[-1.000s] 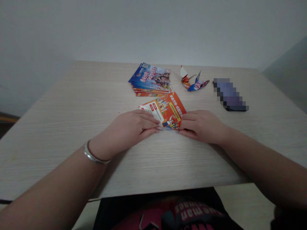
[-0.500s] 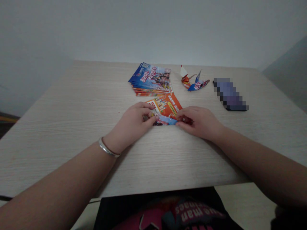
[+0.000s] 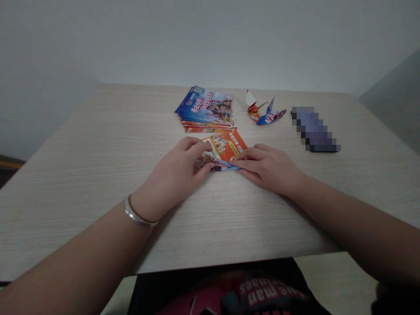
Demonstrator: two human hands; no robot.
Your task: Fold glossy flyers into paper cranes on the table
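Note:
A printed leaflet (image 3: 226, 146), orange with a castle picture, lies on the table between my hands. Its near edge is folded up in a narrow strip that shows the blue printed side. At the leaflet's left side, my left hand (image 3: 183, 168) grips it with thumb and curled fingers. My right hand (image 3: 271, 168) pinches the right part of the folded strip, its index finger along the fold and the thumb below. Both hands cover the leaflet's side corners.
Just beyond the leaflet lies a fanned stack of similar leaflets (image 3: 208, 105). An orange paper crane (image 3: 254, 111) and a blue paper crane (image 3: 271, 117) stand to its right. A blurred-out phone (image 3: 315, 131) lies farther right on the wooden table (image 3: 98, 153), which meets a wall.
My right hand has slid slightly left along the folded strip, its fingers now straighter. My left hand's thumb and fingers have shifted a little, and the strip looks narrower.

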